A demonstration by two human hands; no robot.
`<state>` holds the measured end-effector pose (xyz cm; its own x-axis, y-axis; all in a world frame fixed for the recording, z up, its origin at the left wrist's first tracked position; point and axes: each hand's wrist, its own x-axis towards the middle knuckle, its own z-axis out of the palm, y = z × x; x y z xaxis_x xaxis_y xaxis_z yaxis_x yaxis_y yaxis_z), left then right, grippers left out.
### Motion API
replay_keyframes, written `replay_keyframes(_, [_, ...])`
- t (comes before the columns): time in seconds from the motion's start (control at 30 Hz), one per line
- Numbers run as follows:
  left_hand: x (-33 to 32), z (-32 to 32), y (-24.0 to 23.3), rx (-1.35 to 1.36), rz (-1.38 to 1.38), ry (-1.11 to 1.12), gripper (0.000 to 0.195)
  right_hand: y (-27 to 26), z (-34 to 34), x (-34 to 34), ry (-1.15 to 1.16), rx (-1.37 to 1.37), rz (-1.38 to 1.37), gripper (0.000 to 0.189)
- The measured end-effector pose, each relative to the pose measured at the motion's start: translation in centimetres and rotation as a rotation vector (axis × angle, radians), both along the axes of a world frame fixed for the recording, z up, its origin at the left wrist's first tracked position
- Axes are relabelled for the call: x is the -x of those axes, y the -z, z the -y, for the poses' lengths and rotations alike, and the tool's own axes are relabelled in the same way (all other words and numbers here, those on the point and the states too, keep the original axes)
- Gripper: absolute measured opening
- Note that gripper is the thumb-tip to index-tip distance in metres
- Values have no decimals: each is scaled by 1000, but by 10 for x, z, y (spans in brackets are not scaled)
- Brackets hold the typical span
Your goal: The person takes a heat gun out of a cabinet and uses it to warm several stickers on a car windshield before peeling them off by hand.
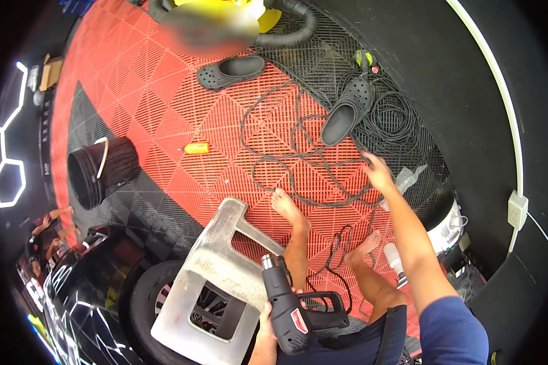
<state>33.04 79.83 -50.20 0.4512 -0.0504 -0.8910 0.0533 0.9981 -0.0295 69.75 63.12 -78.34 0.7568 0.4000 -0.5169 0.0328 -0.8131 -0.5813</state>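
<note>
My left hand [267, 326] is closed around the barrel of a black heat gun [283, 305], whose metal nozzle points away from me. My right hand [378, 173] reaches down over the floor, its fingers on a dark cord [363, 153]; whether that cord leads to the heat gun cannot be told. More black cord [388, 118] lies coiled beyond the hand, with loops across the red tiles. One grey clog [347, 112] rests on the coil's left side, the other [230, 72] farther left. Beside the heat gun is a scuffed grey plastic stool [230, 273].
A black bucket [118, 164] lies tipped on its side at left. A black car's wheel [141, 305] is behind the stool. A small yellow tool [195, 148] lies on the floor. A power outlet box [517, 211] is on the right wall; a ribbed hose [297, 27] lies far ahead.
</note>
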Motion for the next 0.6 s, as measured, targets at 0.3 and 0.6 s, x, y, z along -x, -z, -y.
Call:
replay_keyframes(0.3, [5, -26, -3, 16, -31, -168, 90, 60, -102, -58, 162, 89, -62, 22])
replay_keyframes(0.6, [4, -39, 5, 5, 75, -12, 83, 25, -106, -59, 243, 276, 43, 25])
